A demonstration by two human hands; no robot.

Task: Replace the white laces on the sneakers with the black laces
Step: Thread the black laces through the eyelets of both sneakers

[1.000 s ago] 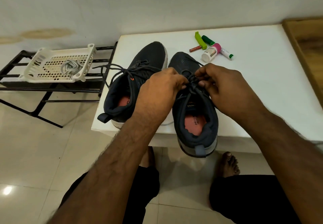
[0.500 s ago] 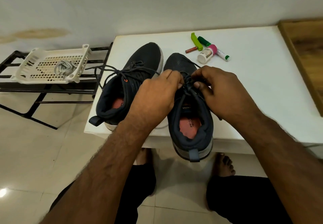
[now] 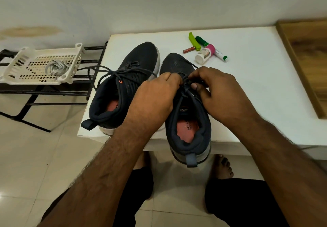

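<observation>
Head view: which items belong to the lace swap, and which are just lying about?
Job: right sneaker, black lace pinched by left hand and right hand; left sneaker; white laces in basket.
Lying about: green clip, marker, small bottle, brown tube.

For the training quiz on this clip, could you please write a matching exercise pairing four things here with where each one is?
Things:
1. white laces
2. black lace
3. right sneaker
4. pink-capped bottle

Places:
A. heel overhanging the table's near edge
B. lying on its side beyond the sneakers' toes
C. pinched by both hands
D. in the white basket

Pairs: 1-D, 2-C, 3-A, 4-B
</observation>
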